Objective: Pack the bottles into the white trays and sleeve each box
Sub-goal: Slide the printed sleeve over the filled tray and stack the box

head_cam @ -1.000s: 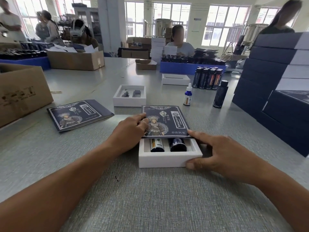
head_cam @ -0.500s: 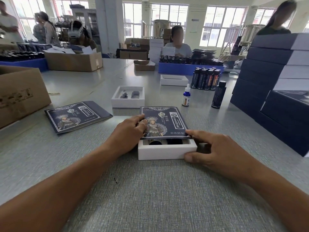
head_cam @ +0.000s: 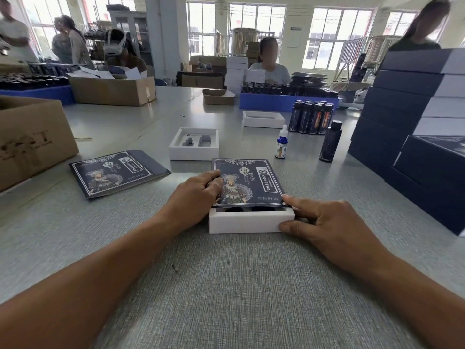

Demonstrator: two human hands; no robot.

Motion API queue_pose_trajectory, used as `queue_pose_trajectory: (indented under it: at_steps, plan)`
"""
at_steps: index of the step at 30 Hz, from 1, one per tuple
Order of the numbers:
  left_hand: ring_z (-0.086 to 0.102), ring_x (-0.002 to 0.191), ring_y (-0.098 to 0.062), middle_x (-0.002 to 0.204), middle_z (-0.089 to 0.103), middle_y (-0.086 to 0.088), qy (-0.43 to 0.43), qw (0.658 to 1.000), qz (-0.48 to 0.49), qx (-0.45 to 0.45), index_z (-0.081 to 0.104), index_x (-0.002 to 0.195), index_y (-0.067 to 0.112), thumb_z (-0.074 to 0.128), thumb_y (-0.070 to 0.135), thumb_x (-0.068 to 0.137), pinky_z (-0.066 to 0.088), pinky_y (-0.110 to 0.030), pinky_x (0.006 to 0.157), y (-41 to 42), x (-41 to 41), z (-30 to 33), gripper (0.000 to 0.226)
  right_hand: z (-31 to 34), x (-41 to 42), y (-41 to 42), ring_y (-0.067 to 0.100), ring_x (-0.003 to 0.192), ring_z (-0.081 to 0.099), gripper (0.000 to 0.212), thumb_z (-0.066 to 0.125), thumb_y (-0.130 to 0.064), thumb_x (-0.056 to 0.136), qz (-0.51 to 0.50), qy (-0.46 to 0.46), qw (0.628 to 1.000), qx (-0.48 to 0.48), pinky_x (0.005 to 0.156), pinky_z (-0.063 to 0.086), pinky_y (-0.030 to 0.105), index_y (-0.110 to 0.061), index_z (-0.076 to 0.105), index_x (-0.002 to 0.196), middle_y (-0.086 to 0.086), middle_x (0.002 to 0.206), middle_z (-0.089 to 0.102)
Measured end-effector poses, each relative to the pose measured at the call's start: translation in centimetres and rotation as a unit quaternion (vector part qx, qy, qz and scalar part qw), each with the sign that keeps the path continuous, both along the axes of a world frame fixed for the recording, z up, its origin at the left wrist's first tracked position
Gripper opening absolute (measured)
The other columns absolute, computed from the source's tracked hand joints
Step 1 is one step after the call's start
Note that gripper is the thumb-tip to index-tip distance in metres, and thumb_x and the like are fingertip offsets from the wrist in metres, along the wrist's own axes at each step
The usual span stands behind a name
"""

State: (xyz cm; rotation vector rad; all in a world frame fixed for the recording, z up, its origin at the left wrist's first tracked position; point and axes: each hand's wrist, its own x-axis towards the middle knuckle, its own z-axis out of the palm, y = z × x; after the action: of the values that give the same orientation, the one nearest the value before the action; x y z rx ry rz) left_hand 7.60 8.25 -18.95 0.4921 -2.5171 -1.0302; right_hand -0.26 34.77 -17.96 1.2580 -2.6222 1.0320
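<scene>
On the counter (head_cam: 226, 285), the white tray (head_cam: 249, 221) lies between the hands, mostly inside the dark sleeve (head_cam: 247, 182). The left hand (head_cam: 193, 200) grips the sleeve's left edge; the right hand (head_cam: 324, 222) pinches the tray's right corner.

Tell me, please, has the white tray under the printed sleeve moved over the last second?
Yes. The white tray has slid further into the printed sleeve, away from the person and toward the empty tray; the bottles are now almost covered.
</scene>
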Motion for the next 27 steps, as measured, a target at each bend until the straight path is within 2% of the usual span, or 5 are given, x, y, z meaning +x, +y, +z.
queue_pose_trajectory:
  at_steps: [4, 9, 13, 20, 27]
  plan:
    - [0.045, 0.134, -0.015, 0.147, 0.052, 0.006, 0.002, 1.000, -0.005, 0.003, 0.049, 0.144, 0.031, 0.045, 0.041, 0.102, 0.033, -0.035, 0.113, -0.1, 0.0, 0.0, 0.043, -0.2, -0.1, -0.3, -0.031, 0.088, 0.052, 0.058, 0.079, -0.044, 0.076, -0.010, 0.007, 1.000, -0.016, 0.082, 0.036, -0.007, -0.040, 0.060, 0.131, -0.030, 0.109, 0.063]
    - [0.044, 0.135, -0.014, 0.147, 0.051, 0.006, 0.005, 1.000, -0.008, 0.004, 0.049, 0.144, 0.030, 0.045, 0.041, 0.102, 0.032, -0.034, 0.114, 0.0, 0.0, 0.0, 0.044, 0.1, -0.2, -0.2, -0.024, 0.092, 0.053, 0.070, 0.062, -0.067, 0.073, 0.012, 0.000, 1.000, 0.024, 0.080, 0.035, 0.003, -0.054, 0.043, 0.139, -0.036, 0.110, 0.057]
    - [0.044, 0.135, -0.013, 0.148, 0.050, 0.006, 0.004, 1.000, -0.010, 0.002, 0.049, 0.145, 0.029, 0.045, 0.040, 0.102, 0.031, -0.032, 0.114, 0.0, 0.2, 0.2, 0.044, -0.1, -0.3, -0.5, -0.020, 0.092, 0.053, 0.064, 0.064, -0.059, 0.080, 0.002, 0.027, 0.999, 0.032, 0.080, 0.038, 0.001, -0.047, 0.047, 0.140, -0.020, 0.128, 0.063]
    - [0.043, 0.136, -0.014, 0.148, 0.049, 0.006, 0.004, 1.000, -0.012, -0.002, 0.048, 0.145, 0.029, 0.044, 0.040, 0.103, 0.031, -0.028, 0.111, 0.2, 0.4, 0.4, 0.044, -0.2, -0.2, -0.8, -0.027, 0.095, 0.051, 0.054, 0.072, -0.052, 0.078, -0.017, 0.025, 0.999, -0.018, 0.082, 0.038, -0.004, -0.043, 0.059, 0.129, -0.016, 0.120, 0.068]
    - [0.044, 0.135, -0.014, 0.147, 0.051, 0.006, 0.007, 1.000, -0.013, 0.000, 0.049, 0.145, 0.029, 0.045, 0.040, 0.102, 0.030, -0.024, 0.105, 0.1, 0.3, 0.2, 0.044, -0.4, 0.2, -1.3, -0.020, 0.095, 0.059, 0.047, 0.076, -0.046, 0.075, -0.039, 0.019, 0.998, -0.055, 0.089, 0.044, 0.006, -0.040, 0.065, 0.120, -0.015, 0.114, 0.070]
